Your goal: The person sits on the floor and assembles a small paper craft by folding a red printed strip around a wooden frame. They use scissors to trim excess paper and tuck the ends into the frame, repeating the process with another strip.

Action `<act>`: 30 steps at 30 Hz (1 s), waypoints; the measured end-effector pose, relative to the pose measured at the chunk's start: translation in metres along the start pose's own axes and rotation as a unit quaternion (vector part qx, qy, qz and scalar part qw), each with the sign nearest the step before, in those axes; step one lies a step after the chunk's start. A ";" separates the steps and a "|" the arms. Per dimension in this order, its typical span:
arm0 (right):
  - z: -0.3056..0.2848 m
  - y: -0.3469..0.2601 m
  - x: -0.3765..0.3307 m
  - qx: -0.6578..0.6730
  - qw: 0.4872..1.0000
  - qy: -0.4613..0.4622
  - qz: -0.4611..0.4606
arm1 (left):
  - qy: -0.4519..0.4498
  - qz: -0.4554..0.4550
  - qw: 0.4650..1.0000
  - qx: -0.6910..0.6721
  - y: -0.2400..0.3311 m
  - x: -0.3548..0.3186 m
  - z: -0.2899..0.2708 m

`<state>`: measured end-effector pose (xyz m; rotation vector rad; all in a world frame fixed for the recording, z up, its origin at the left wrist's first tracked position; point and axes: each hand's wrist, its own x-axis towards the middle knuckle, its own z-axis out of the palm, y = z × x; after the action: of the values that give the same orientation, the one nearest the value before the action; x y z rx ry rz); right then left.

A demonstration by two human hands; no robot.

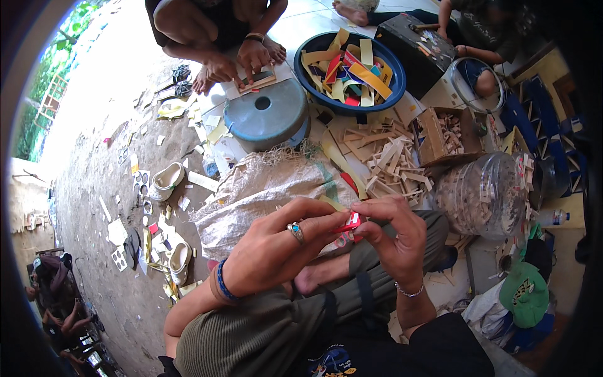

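Observation:
My left hand (292, 235), with a blue-stoned ring and a blue bracelet, pinches a small red printed strip (350, 222) from the left. My right hand (397, 237) closes on the same strip from the right, thumb and fingertips at its edge. A pale yellow edge shows just above the fingers; whether it belongs to the strip I cannot tell. Both hands are held over my lap, in front of a white woven sack (242, 188). Fingers hide much of the strip.
Ahead, another person's hands (245, 68) work on a wooden frame above a grey round drum (267, 116). A blue basin (399, 94) holds coloured strips. Wooden pieces (392, 157) lie piled beside a cardboard box (433, 147) and a clear plastic jar (477, 195). Clogs (180, 261) stand among scraps.

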<state>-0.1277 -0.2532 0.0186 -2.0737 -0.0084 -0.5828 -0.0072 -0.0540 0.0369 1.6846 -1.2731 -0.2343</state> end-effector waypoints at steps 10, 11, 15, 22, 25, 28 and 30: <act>-0.002 -0.004 0.000 -0.020 1.000 -0.010 -0.010 | 0.001 -0.021 1.000 0.016 0.001 -0.001 -0.002; -0.003 -0.003 0.000 -0.009 1.000 -0.016 -0.001 | -0.003 -0.025 1.000 0.018 0.001 -0.001 -0.002; -0.005 0.001 -0.001 0.033 0.999 -0.030 0.024 | -0.011 -0.021 1.000 0.012 -0.002 -0.002 -0.002; -0.006 0.002 0.000 0.007 0.999 -0.035 0.021 | -0.013 -0.020 1.000 0.012 -0.001 -0.001 0.000; -0.006 0.003 0.001 0.015 0.999 -0.039 0.030 | -0.010 -0.034 0.999 0.002 0.000 0.000 0.001; -0.007 0.002 0.002 0.026 0.998 -0.041 0.042 | -0.007 -0.048 0.999 -0.002 0.000 0.001 0.000; -0.008 0.003 0.002 0.031 0.997 -0.051 0.047 | -0.014 -0.061 0.998 -0.005 0.001 0.001 -0.001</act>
<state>-0.1283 -0.2615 0.0207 -2.0296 0.0114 -0.4147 -0.0063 -0.0545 0.0384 1.7590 -1.1896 -0.3381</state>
